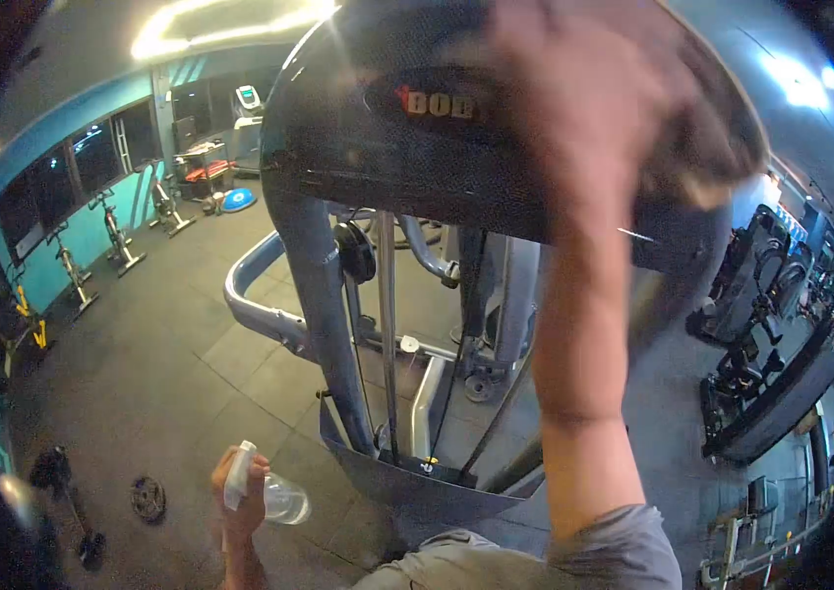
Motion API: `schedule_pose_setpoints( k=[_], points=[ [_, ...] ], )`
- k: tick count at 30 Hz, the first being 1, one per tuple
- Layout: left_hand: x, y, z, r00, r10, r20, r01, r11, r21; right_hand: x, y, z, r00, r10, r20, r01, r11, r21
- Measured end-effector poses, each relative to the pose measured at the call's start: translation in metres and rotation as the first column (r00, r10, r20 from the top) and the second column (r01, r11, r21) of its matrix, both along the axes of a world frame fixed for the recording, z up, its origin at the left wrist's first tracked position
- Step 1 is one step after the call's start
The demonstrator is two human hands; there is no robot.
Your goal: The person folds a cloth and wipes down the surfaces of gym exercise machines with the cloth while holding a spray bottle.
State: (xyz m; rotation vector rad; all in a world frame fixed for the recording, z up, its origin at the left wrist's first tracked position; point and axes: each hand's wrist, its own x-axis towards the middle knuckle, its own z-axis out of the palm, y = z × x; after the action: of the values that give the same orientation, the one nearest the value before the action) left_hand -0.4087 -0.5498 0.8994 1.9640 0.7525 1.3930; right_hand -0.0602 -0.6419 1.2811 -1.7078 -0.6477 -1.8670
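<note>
My left hand (239,482), low in the view, is wrapped round a clear spray bottle (286,500) with a white spray head. The bottle is tilted, its clear body pointing to the right. My right arm stretches up and forward to the dark top cover (338,138) of a gym machine, which carries the letters "BOD". Motion smears my right hand (594,79) in front of the cover, so its fingers cannot be made out. Beside it is a blurred dark shape with a tan edge (717,187), possibly a cloth; I cannot tell whether the hand holds it.
Below the cover stand the machine's grey frame (314,285), upright rods and a curved handle bar (240,285). A weight plate (148,500) and a dumbbell (73,506) lie on the floor at left. Exercise bikes (117,236) line the teal wall; more machines (771,383) stand at right.
</note>
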Motion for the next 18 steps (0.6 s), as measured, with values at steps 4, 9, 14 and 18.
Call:
schedule_pose_setpoints(
  k=[4, 9, 14, 18],
  points=[
    [0.032, 0.001, -0.025, 0.984, -0.030, 0.176, 0.078, 0.959, -0.273, -0.054, 0.121, -0.038, 0.870, 0.089, 0.486, 0.173, 0.867, -0.468],
    [0.024, 0.024, -0.088, 0.964, -0.109, 0.240, 0.189, 0.922, -0.338, -0.041, 0.021, -0.059, 0.942, 0.130, -0.310, -0.313, 0.676, -0.667],
    [-0.015, 0.054, -0.121, 0.975, -0.108, 0.195, 0.195, 0.837, -0.512, -0.012, -0.005, -0.004, 0.997, -0.050, -0.064, 0.046, 0.997, -0.059],
    [-0.024, 0.099, -0.099, 0.962, -0.274, -0.014, 0.246, 0.883, -0.400, -0.112, 0.093, 0.035, 0.889, -0.359, -0.285, 0.237, 0.893, -0.383]
  ],
)
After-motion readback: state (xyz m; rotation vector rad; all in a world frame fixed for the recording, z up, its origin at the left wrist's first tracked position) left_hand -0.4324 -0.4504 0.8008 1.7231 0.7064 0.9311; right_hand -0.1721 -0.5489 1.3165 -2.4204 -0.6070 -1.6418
